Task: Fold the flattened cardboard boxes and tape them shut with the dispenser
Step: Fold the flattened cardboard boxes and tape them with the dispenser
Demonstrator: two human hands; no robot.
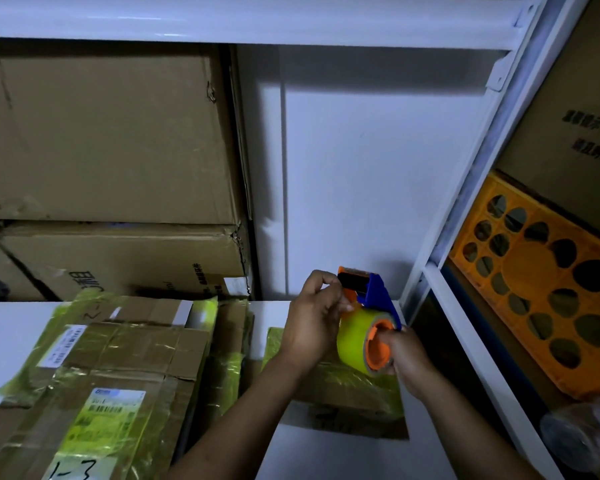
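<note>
Blue tape dispenser held over a flattened box on a white shelf; left grip pinches its front end; right grip clasps it at the yellow roll. Taped flat boxes lie stacked leftward.

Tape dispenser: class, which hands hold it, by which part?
Right hand grips the tape dispenser at its orange hub; fingers of the left hand pinch near its cutter.
</note>
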